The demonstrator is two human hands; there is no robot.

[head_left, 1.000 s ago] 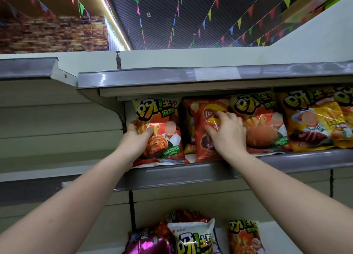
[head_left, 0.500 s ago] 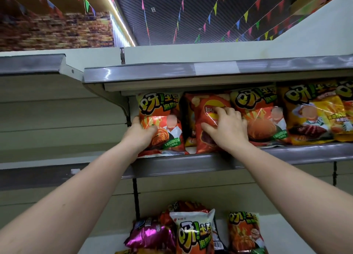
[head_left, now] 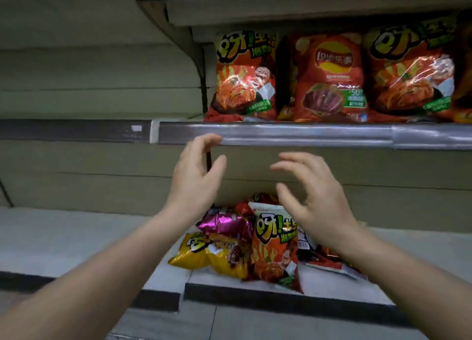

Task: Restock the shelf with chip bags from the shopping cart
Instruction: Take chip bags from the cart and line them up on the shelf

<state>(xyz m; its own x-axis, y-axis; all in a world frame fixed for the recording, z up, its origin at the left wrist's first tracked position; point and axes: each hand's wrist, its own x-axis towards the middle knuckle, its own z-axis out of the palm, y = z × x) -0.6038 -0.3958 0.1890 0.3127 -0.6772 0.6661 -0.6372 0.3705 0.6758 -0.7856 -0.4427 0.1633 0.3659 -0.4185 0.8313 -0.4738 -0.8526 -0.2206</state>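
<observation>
Chip bags [head_left: 329, 77] standing upright in a row on the upper shelf [head_left: 281, 132], red Lay's between two orange kimchi-print packs. Left hand [head_left: 196, 176] and right hand [head_left: 314, 199] raised below the shelf edge, fingers spread and loosely bent, holding nothing. More bags [head_left: 224, 240] heaped on the lower shelf [head_left: 76, 237], purple, yellow and orange.

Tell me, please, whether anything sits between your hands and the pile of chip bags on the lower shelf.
Nothing visible does. The left hand and right hand hover open and empty above the pile of chip bags, with only open air between.
</observation>
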